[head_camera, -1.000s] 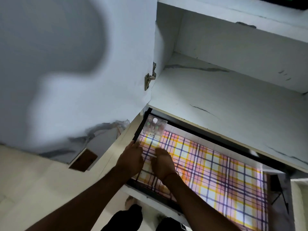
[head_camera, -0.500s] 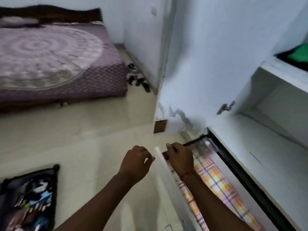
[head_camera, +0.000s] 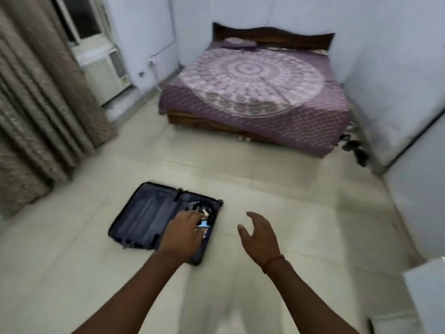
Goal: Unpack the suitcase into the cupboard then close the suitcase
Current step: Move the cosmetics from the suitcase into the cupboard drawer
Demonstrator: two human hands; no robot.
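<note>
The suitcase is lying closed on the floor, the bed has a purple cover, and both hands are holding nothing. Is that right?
Not quite. The head view shows the suitcase lying open on the floor, with some things in its right half. The rest is right: the bed has a purple cover, and the left hand and right hand hold nothing.

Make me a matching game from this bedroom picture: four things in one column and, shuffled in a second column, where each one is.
Things:
1. open dark blue suitcase
2. purple bedspread with a round white pattern
3. white air conditioner unit
4. beige pleated curtain

Places:
A. along the left edge of the room
B. on the bed in the far corner
C. flat on the pale floor, in front of the person
D. low against the left wall, beside the curtain

Pairs: 1-C, 2-B, 3-D, 4-A
</note>
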